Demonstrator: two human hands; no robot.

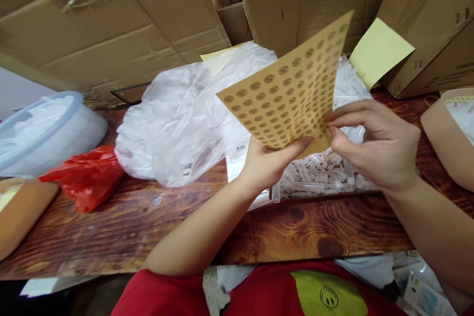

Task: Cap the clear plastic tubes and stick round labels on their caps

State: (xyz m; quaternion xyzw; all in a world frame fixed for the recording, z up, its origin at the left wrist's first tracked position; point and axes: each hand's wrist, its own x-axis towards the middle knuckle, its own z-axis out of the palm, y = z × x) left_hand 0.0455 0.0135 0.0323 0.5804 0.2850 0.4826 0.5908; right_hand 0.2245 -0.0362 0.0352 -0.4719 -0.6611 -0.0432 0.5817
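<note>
A tan sticker sheet [281, 91] with rows of small dark oval labels is held up over the table, bent along its middle. My left hand [268, 160] grips its lower edge, thumb in front and the other fingers hidden behind. At the sheet's lower right edge, my right hand [374, 140] pinches with thumb and index finger. Whether a single label sits between those fingertips is too small to tell. Below the sheet lies a shallow box of small clear plastic tubes [314, 177], partly covered by the sheet and my hands.
A crumpled clear plastic bag [177, 118] and a red bag [91, 175] lie left, near a blue-rimmed basin [55, 128]. Cardboard boxes [311, 5] wall the back. A yellow paper [381, 52] leans behind the tubes. A beige bin [450, 138] stands right on the wooden table [148, 227].
</note>
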